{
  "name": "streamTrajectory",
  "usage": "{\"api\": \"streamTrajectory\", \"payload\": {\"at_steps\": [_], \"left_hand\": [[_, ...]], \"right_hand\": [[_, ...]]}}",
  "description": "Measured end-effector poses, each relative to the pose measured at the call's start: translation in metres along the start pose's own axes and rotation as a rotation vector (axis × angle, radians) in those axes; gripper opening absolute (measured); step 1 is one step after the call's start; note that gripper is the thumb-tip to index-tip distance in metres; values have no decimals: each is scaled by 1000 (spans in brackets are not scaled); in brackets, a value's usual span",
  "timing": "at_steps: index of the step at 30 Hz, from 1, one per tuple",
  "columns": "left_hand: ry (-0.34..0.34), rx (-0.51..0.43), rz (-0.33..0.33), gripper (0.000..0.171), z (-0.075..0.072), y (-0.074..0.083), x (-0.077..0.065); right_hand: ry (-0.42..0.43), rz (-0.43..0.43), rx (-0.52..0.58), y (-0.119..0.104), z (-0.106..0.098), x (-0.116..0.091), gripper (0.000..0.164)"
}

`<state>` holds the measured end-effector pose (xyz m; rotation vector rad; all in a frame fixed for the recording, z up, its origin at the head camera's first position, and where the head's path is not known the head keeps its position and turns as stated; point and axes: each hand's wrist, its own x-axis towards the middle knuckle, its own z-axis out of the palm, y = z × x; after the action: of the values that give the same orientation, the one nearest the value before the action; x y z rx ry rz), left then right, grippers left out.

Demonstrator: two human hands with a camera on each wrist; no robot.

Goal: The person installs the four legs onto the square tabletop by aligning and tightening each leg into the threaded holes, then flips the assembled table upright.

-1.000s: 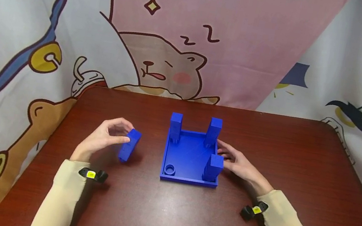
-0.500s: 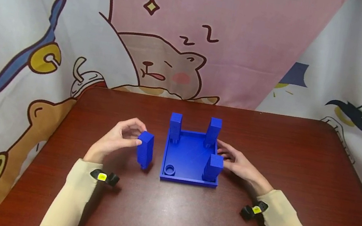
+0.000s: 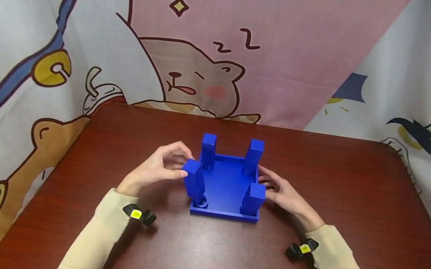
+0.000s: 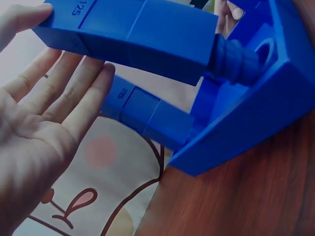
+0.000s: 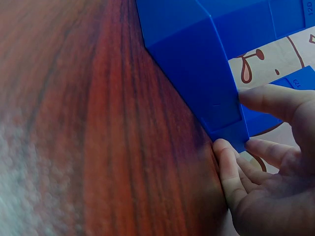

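Note:
My left hand (image 3: 158,168) pinches a blue square leg (image 3: 195,181) near its top, thumb on one side and fingers on the other. The leg tilts to the left. Its threaded end (image 4: 236,61) is at the round socket (image 4: 267,50) in the near left corner of a blue square tray (image 3: 223,215); whether they touch I cannot tell. Three similar legs stand upright in the tray's other corners: far left (image 3: 208,150), far right (image 3: 254,155) and near right (image 3: 253,199). Against the tray's right wall (image 5: 197,83) my right hand (image 3: 284,196) rests its thumb and fingertips.
The tray lies on a dark brown wooden table (image 3: 320,171). Behind the table hangs a curtain (image 3: 290,47) printed with cartoon animals. A small black wrist device sits on each sleeve.
My left hand has carried the leg rightward from beside the tray to over its near left corner. The leg's lean has changed from right to left. The right hand stays against the tray.

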<state>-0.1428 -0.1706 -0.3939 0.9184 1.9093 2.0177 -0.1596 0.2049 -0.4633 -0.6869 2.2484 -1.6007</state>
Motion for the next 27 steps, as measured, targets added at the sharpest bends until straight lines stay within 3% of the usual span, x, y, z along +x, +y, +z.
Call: {"api": "streamTrajectory", "payload": {"at_steps": [5,12,20,27], "left_hand": [[-21,-8,3,35,9,-1,2],[-79,120,-35,34,21,-5,3],[-94,152,-65,35,20,-2,2],[-125,165,5,41,20,1,3]], "right_hand": [[-1,-6,3,-1,0,0,65],[0,-4,-5,0,0,1,65],[-8,21,-6,1,-1,2,67],[-7,30,-3,2,-1,1,67]]}}
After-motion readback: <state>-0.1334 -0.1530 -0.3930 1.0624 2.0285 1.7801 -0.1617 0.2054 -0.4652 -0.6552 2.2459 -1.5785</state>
